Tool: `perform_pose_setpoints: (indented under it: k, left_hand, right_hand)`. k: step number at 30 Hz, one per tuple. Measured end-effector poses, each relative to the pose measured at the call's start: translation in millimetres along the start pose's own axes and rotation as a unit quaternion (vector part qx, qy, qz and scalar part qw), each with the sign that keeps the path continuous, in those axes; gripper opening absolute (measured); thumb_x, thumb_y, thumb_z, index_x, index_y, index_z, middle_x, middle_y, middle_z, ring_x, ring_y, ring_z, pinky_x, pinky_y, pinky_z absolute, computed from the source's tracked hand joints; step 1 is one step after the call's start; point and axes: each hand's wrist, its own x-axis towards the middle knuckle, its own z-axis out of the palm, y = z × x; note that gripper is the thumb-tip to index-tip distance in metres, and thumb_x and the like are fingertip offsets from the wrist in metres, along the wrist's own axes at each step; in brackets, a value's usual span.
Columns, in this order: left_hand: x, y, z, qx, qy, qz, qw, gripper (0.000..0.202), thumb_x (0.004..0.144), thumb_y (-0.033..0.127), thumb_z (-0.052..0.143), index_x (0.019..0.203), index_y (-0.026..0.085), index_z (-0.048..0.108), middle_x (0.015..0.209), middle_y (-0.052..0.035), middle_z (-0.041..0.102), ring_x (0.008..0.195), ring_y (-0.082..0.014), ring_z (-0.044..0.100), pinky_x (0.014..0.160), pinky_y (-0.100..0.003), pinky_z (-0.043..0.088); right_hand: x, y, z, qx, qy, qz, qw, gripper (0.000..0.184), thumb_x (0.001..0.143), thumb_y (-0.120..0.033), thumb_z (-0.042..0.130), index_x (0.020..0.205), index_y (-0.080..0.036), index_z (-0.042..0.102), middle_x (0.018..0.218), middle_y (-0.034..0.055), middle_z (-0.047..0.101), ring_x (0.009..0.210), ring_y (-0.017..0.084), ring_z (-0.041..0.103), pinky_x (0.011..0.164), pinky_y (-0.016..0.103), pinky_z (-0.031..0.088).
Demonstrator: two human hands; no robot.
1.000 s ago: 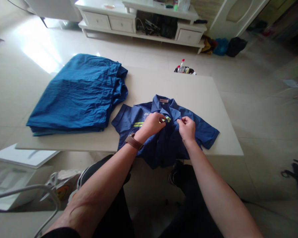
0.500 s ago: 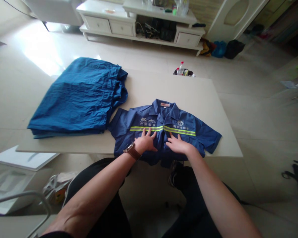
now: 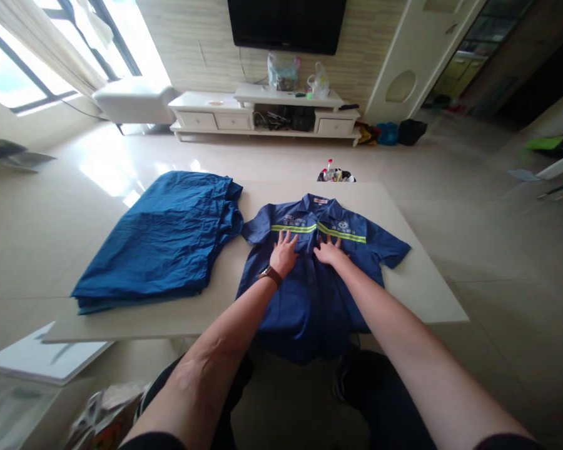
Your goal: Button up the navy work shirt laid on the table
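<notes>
A dark blue short-sleeved work shirt (image 3: 300, 306) lies front side up on the white table (image 3: 426, 294), collar away from me and its lower end hanging over the near edge. Yellow-grey reflective stripes and pale lettering cross its chest. My left hand (image 3: 284, 253), with a watch on the wrist, rests flat on the chest just below the stripe, fingers spread. Beside it my right hand (image 3: 331, 251) presses on the other front panel, its fingers apart too. Left of the shirt lies a pile of brighter blue folded cloth (image 3: 154, 244).
Behind the table's far edge stands a bin (image 3: 336, 176) with bottles in it. A white TV cabinet (image 3: 197, 120) runs along the wall under a television (image 3: 286, 25). A white board (image 3: 47, 356) lies low at the near left.
Both hands have pushed the shirt away from me, so more of its body lies on the table. My view has tilted up, bringing the television and window in.
</notes>
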Motion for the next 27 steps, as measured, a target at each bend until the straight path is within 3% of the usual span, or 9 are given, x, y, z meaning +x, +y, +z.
perform_pose_setpoints:
  k: [2, 4, 6, 8, 10, 14, 17, 21, 27]
  left_hand:
    - [-11, 0, -5.1, -0.001, 0.016, -0.021, 1.000, 0.062, 0.097, 0.032, 0.047, 0.158, 0.031, 0.035, 0.170, -0.0078, 0.021, 0.158, -0.0398, 0.012, 0.118, -0.065, 0.036]
    - [-35, -1, -6.9, 0.001, -0.028, -0.040, 0.999, 0.064, 0.096, 0.040, 0.049, 0.158, 0.033, 0.034, 0.171, -0.0075, 0.020, 0.156, -0.0461, 0.012, 0.114, -0.071, 0.037]
    - [-64, -4, -3.4, 0.006, -0.112, -0.059, 0.992, 0.076, 0.090, 0.047, 0.059, 0.159, 0.036, 0.029, 0.172, -0.0086, 0.014, 0.155, -0.0505, 0.009, 0.112, -0.076, 0.034]
    - [-88, -8, 4.7, 0.018, -0.180, -0.069, 0.981, 0.084, 0.088, 0.055, 0.061, 0.161, 0.038, 0.024, 0.172, -0.0082, 0.008, 0.154, -0.0519, 0.004, 0.112, -0.079, 0.029]
    - [-102, -12, 13.9, 0.050, -0.195, -0.059, 0.978, 0.087, 0.088, 0.060, 0.059, 0.162, 0.038, 0.019, 0.173, -0.0069, 0.000, 0.155, -0.0509, -0.003, 0.113, -0.081, 0.022]
    - [-100, -14, 20.4, 0.080, -0.177, -0.058, 0.979, 0.091, 0.087, 0.060, 0.060, 0.162, 0.039, 0.013, 0.172, -0.0048, -0.006, 0.156, -0.0482, -0.006, 0.114, -0.081, 0.018]
    - [-81, -14, 14.1, 0.075, -0.184, -0.072, 0.977, 0.092, 0.085, 0.058, 0.064, 0.161, 0.041, 0.016, 0.172, -0.0038, -0.005, 0.156, -0.0473, -0.005, 0.114, -0.080, 0.020]
    - [-44, -24, 6.0, 0.068, -0.168, -0.074, 0.981, 0.091, 0.085, 0.057, 0.065, 0.161, 0.041, 0.018, 0.172, -0.0038, -0.003, 0.156, -0.0469, -0.004, 0.114, -0.080, 0.018]
    - [8, -42, -0.3, 0.064, -0.060, -0.049, 0.995, 0.074, 0.092, 0.052, 0.056, 0.159, 0.033, 0.030, 0.171, -0.0080, 0.016, 0.157, -0.0429, 0.007, 0.118, -0.078, 0.012]
  right_hand:
    - [10, -7, -7, -0.007, 0.006, 0.034, 0.999, 0.060, 0.103, -0.048, 0.040, 0.150, -0.011, 0.045, 0.160, 0.0283, 0.030, 0.151, 0.036, 0.021, 0.107, 0.064, 0.036]
    - [-1, -9, -13, -0.024, -0.005, 0.046, 0.999, 0.064, 0.103, -0.050, 0.036, 0.158, -0.016, 0.033, 0.165, 0.0258, 0.019, 0.153, 0.038, 0.017, 0.109, 0.063, 0.033]
    - [-32, -3, -14, -0.043, -0.029, 0.046, 0.998, 0.068, 0.102, -0.051, 0.039, 0.160, -0.017, 0.029, 0.164, 0.0248, 0.024, 0.152, 0.038, 0.023, 0.113, 0.059, 0.032]
    - [-75, 11, -10, -0.064, -0.077, 0.058, 0.993, 0.066, 0.101, -0.050, 0.042, 0.155, -0.012, 0.040, 0.153, 0.0276, 0.042, 0.144, 0.037, 0.041, 0.114, 0.052, 0.034]
    - [-115, 29, -2, -0.087, -0.132, 0.070, 0.985, 0.065, 0.098, -0.049, 0.050, 0.152, -0.013, 0.047, 0.152, 0.0276, 0.044, 0.140, 0.037, 0.048, 0.116, 0.052, 0.033]
    - [-152, 53, 13, -0.123, -0.181, 0.072, 0.973, 0.081, 0.094, -0.046, 0.060, 0.162, -0.019, 0.027, 0.166, 0.0254, 0.016, 0.154, 0.040, 0.022, 0.123, 0.056, 0.016]
    - [-139, 57, 15, -0.137, -0.181, 0.077, 0.971, 0.083, 0.096, -0.048, 0.057, 0.165, -0.025, 0.016, 0.169, 0.0204, 0.005, 0.156, 0.041, 0.011, 0.123, 0.058, 0.014]
    - [-94, 57, 9, -0.145, -0.165, 0.093, 0.971, 0.081, 0.097, -0.052, 0.055, 0.164, -0.033, 0.015, 0.171, 0.0149, 0.002, 0.154, 0.046, 0.014, 0.120, 0.060, 0.022]
    - [-34, 56, -5, -0.125, -0.092, 0.076, 0.985, 0.073, 0.097, -0.050, 0.057, 0.162, -0.031, 0.029, 0.169, 0.0131, 0.015, 0.152, 0.042, 0.025, 0.120, 0.051, 0.028]
